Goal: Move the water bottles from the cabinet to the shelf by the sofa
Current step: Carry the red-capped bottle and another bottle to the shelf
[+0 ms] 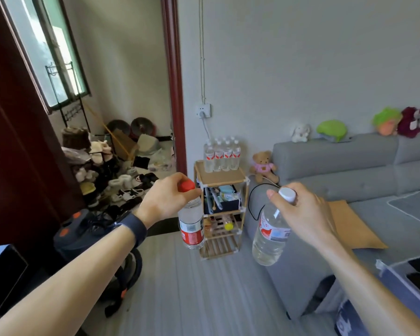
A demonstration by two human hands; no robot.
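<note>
My left hand (166, 198) grips the neck of a clear water bottle with a red cap and red label (191, 226), which hangs upright below the hand. My right hand (301, 212) holds a second clear bottle with a white cap (269, 238) by its top, tilted slightly. Both are in mid-air, short of a small wooden shelf (222, 177) that stands beside the grey sofa (337, 166). Several water bottles (222, 156) stand in a group at the back of the shelf's top board; the front of that board is bare.
A teddy bear (264, 166) sits on the sofa arm next to the shelf. A black cable (252, 202) hangs there. A black and orange machine (90, 236) stands on the floor at left. Shoes and clutter (121, 178) fill the doorway beyond. A tan cushion (349, 226) lies on the sofa.
</note>
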